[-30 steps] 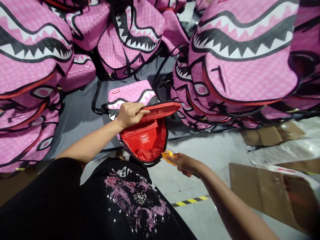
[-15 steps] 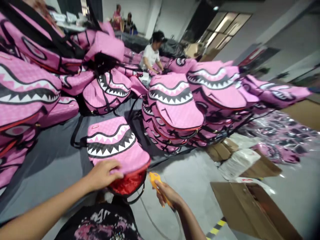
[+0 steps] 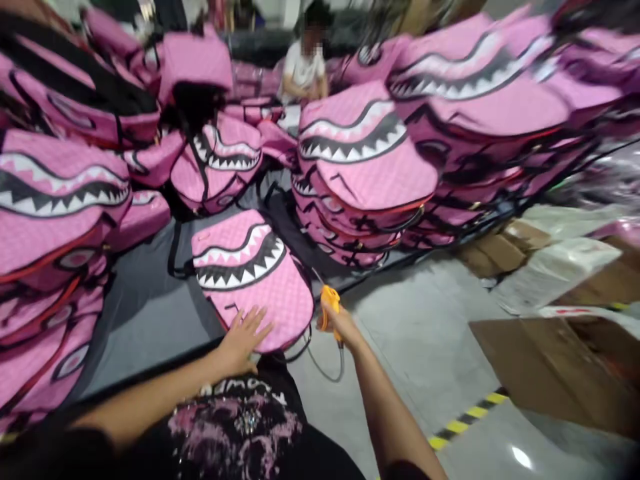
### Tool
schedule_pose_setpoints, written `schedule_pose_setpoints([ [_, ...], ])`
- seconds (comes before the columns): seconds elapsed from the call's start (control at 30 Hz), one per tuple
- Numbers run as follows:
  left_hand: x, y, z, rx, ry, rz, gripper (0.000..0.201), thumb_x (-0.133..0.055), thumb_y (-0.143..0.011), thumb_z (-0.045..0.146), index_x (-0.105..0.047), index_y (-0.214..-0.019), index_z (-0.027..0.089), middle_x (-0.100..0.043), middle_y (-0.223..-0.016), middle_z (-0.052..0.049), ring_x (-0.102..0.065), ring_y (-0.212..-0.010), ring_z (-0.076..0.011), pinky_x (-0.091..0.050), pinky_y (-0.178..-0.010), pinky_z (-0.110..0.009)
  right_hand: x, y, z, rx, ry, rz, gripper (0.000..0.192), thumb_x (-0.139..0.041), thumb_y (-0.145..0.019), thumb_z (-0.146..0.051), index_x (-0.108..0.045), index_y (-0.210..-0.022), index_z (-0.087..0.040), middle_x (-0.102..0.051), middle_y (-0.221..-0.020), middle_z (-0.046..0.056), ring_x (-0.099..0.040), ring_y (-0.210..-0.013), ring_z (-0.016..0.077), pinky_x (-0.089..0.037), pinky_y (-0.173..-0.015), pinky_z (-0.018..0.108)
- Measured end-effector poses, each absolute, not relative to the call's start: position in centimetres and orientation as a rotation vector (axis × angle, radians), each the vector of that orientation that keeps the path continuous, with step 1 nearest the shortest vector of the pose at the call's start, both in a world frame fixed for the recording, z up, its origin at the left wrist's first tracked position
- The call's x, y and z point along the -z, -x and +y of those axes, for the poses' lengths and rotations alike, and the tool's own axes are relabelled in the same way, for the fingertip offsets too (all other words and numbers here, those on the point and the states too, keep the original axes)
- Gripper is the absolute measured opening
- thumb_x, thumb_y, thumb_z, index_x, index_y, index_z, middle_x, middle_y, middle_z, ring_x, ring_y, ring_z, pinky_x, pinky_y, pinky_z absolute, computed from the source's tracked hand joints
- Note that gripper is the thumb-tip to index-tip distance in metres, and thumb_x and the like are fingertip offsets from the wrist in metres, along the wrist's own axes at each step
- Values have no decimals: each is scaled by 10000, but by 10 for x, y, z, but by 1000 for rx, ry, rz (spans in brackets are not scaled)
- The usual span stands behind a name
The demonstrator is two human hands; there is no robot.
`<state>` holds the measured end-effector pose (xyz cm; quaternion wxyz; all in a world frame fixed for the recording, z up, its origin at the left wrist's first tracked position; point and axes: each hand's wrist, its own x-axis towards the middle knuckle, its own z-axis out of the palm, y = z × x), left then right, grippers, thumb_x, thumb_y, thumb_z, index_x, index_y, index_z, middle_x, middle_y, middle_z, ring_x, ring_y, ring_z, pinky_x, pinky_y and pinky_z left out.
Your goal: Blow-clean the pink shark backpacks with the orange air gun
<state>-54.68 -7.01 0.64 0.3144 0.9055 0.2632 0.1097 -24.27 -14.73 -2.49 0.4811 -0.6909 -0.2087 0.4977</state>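
Flap shut now — a second ago that red lining was gaping, and the pink backpack (image 3: 255,280) lies closed, shark teeth up, on the grey table (image 3: 145,313). Left hand (image 3: 244,342) lies flat with fingers spread on the bag's near end. Right hand (image 3: 336,320) is fisted round an orange tool (image 3: 330,301), just off the bag's right edge. Bag's long axis runs away from the person; the left hand is nearer, already touching. Stacked pink backpacks (image 3: 365,173) crowd behind.
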Motion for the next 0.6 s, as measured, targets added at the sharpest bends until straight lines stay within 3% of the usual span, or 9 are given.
schedule_pose_setpoints([
  [0.07, -7, 534, -72, -305, -2295, 733, 688, -692, -600, 315, -641, -1284, 372, -483, -1490, -20, -376, -1418, -372, -121, -1236, -513, 26, 248, -165, -1211, 1732, -455, 620, -605, -702, -718, -464, -1066, -236, -643, -624, -7, -672, -584, 215, -545, -596, 350],
  [0.13, -14, 527, -58, -414, -2169, 859, 462, -645, -620, 274, -747, -1069, 299, -687, -1249, -74, -582, -1242, -334, -335, -1153, -485, 24, 257, -194, -1225, 1775, -413, 645, -563, -742, -747, -452, -1096, -219, -659, -627, 11, -687, -579, 233, -561, -594, 367],
  [0.2, -31, 526, -31, -579, -2044, 973, 222, -658, -660, 304, -752, -849, 236, -762, -901, -65, -692, -954, -281, -528, -916, -404, 18, 269, -229, -1231, 1788, -368, 656, -516, -761, -779, -460, -1082, -210, -668, -636, 25, -691, -578, 234, -568, -588, 364],
  [0.23, -42, 527, -15, -705, -1970, 1042, 176, -669, -686, 331, -730, -786, 200, -730, -749, -50, -691, -819, -254, -552, -778, -362, 14, 276, -245, -1231, 1787, -359, 660, -492, -768, -793, -468, -1070, -208, -669, -639, 29, -688, -575, 230, -569, -583, 360],
  [0.3, -65, 527, 15, -860, -1890, 1159, 260, -602, -802, 407, -688, -784, 162, -671, -684, -21, -633, -685, -179, -519, -667, -294, 5, 289, -266, -1256, 1790, -437, 632, -455, -793, -797, -498, -1009, -204, -662, -633, 35, -673, -562, 216, -561, -577, 344],
  [0.4, -85, 523, 38, -965, -1824, 1149, 326, -664, -778, 457, -670, -784, 131, -658, -698, -3, -583, -652, -141, -472, -622, -244, -6, 303, -260, -1376, 1854, -698, 501, -449, -871, -704, -524, -866, -209, -632, -573, 27, -623, -493, 180, -518, -535, 301],
  [0.53, -84, 516, 29, -948, -1785, 1091, 349, -701, -742, 477, -661, -721, 131, -636, -649, 11, -557, -608, -127, -443, -592, -230, -5, 307, -187, -1482, 1970, -574, 340, -481, -937, -528, -481, -787, -223, -498, -413, -31, -459, -325, 137, -324, -360, 244],
  [0.6, -80, 515, 23, -976, -1762, 1071, 360, -712, -730, 488, -656, -700, 134, -623, -624, 15, -542, -582, -120, -440, -577, -229, 3, 312, -140, -1538, 1875, -476, 343, -442, -965, -514, -462, -791, -219, -456, -413, -51, -439, -343, 121, -321, -376, 225],
])
